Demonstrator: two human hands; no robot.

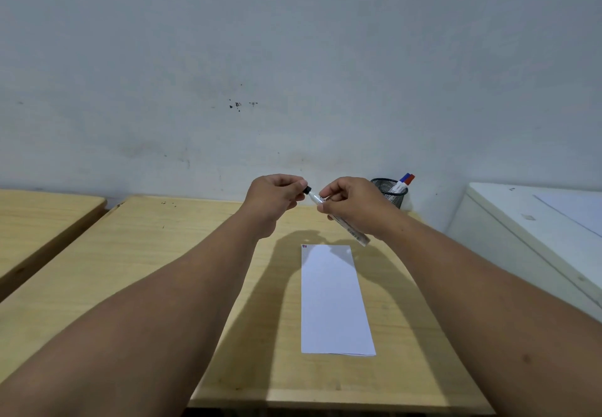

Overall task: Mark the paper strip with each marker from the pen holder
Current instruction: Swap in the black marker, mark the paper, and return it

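A white paper strip lies lengthwise on the wooden table, with small red and dark marks at its far left corner. Above its far end my right hand grips the white barrel of a black marker, held slanted. My left hand pinches the marker's black cap at the upper end. Whether the cap is seated or just off the barrel I cannot tell. A black mesh pen holder stands at the back right by the wall, holding a blue marker and a red marker.
A second wooden table stands to the left across a narrow gap. A white cabinet or appliance top sits to the right of the table. A grey wall rises directly behind the table.
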